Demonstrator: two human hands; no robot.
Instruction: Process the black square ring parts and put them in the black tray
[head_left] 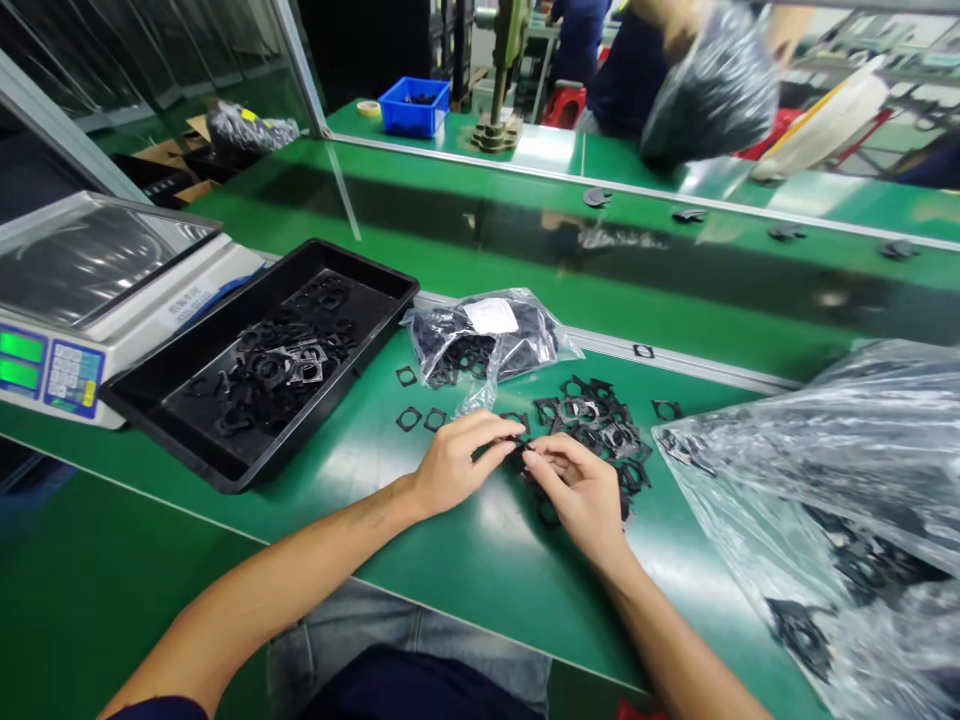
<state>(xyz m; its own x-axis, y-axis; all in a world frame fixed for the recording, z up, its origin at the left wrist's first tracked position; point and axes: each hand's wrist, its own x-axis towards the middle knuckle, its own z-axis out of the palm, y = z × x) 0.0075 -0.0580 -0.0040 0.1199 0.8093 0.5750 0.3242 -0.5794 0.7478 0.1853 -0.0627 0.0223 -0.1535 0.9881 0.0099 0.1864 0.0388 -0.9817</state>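
Observation:
My left hand point(465, 455) and my right hand point(577, 485) meet over the green table, their fingertips pinched on a small black plastic part point(519, 450) that the fingers mostly hide. It looks like the flat square frames with a round hole lying around it. A loose pile of these black frames point(611, 430) spreads beside and behind my right hand. A few single frames point(409, 418) lie to the left of the pile. Behind my hands rests a clear plastic bag point(525, 335) of black parts with a white label.
At left, a black tray point(255, 470) holds many black parts beside a weighing scale point(97, 330). Large clear bags point(847, 450) of parts cover the right side. Beyond a metal rail, a blue bin point(415, 107) stands near a person holding a dark plastic bag point(712, 90).

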